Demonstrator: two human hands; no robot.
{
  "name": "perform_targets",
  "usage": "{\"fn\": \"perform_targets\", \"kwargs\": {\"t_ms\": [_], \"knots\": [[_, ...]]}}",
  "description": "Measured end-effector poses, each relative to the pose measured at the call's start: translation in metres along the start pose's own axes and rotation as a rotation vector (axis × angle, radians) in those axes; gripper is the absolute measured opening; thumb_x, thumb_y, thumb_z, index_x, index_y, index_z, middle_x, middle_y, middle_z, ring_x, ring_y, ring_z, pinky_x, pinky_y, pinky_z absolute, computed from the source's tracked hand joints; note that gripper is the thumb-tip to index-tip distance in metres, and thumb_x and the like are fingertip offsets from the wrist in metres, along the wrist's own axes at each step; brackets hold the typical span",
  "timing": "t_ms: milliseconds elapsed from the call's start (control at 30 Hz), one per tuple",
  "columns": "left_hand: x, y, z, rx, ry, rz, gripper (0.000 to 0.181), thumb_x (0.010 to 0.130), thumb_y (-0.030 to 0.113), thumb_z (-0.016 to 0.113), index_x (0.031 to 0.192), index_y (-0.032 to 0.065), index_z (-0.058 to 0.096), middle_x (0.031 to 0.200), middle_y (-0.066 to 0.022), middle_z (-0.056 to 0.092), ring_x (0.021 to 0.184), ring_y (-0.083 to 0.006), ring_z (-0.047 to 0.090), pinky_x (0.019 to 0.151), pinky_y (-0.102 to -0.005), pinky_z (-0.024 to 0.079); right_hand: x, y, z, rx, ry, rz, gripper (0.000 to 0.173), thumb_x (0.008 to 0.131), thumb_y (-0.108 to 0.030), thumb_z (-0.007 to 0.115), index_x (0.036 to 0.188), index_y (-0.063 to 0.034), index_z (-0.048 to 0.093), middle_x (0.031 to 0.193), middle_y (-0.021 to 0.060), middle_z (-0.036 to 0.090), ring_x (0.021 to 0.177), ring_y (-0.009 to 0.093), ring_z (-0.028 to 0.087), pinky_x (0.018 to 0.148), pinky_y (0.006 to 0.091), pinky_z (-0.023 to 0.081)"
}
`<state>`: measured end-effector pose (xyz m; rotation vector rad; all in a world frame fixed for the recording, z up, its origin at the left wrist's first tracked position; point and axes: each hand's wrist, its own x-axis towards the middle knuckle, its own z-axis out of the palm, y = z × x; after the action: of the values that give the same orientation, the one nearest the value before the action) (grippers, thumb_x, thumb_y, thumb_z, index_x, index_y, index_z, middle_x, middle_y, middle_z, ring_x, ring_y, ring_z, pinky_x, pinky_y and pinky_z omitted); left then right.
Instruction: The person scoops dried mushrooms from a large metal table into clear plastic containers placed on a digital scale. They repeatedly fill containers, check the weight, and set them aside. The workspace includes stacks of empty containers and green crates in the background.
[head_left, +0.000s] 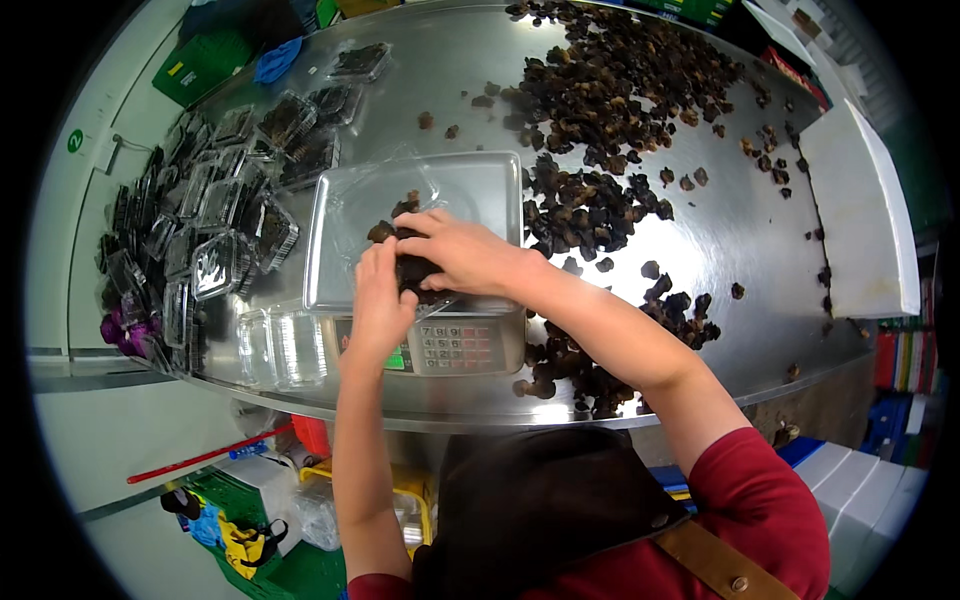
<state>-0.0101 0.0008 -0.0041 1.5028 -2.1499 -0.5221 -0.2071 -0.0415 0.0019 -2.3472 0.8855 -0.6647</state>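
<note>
A digital scale (469, 346) with a wide metal weighing pan (337, 262) stands near the table's front edge. On the pan lies an open clear plastic clamshell box (409, 174) holding dark, wrinkled pieces that look like wood ear fungus (414, 271). My left hand (381, 296) rests at the left side of these pieces, thumb towards them. Over them from the right, my right hand (465, 255) curves with its fingers bent onto the pieces. The fingertips partly cover the box, so the exact grip is hidden.
Filled clear boxes (225, 199) crowd the left of the metal table (450, 405); empty stacked boxes (281, 349) stand beside the scale. Loose dark pieces (600, 97) spread in heaps to the right. A white foam box (859, 214) borders the right side; a blue glove or cloth (277, 60) lies at the back left.
</note>
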Motion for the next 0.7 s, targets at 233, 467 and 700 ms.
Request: {"fn": "perform_targets", "kwargs": {"t_ms": [233,467,700], "knots": [[-0.033,0.022,0.002,0.091,0.083,-0.011,0.064,0.079,-0.004,0.063,0.140,-0.0018,0.044,0.141,-0.0260,0.043,0.134,-0.0454,0.039,0.111,-0.0514,0.034,-0.029,0.003,0.014,0.140,0.255,-0.114,0.038,0.080,-0.004,0.075,0.116,-0.0050,0.064,0.144,0.0114,0.049,0.132,0.037,0.044,0.108,0.0452,0.043],[-0.035,0.020,-0.015,-0.107,0.307,-0.025,0.057,0.080,0.002,0.068,0.135,-0.0008,0.052,0.143,-0.0207,0.049,0.133,-0.0363,0.047,0.113,-0.0455,0.036,-0.030,-0.003,0.011,0.323,0.385,-0.094,0.029,0.081,0.003,0.071,0.110,-0.0051,0.070,0.129,0.0076,0.058,0.117,0.028,0.059,0.098,0.0384,0.051],[0.058,-0.018,-0.044,-0.340,0.303,-0.287,0.044,0.081,0.012,0.073,0.124,0.0016,0.064,0.116,-0.0156,0.069,0.105,-0.0248,0.066,0.092,-0.0392,0.051,-0.082,0.006,-0.047,0.593,0.853,0.531,0.015,0.091,-0.005,0.067,0.104,-0.0040,0.076,0.115,0.0056,0.065,0.105,0.016,0.062,0.089,0.0279,0.051]]}}
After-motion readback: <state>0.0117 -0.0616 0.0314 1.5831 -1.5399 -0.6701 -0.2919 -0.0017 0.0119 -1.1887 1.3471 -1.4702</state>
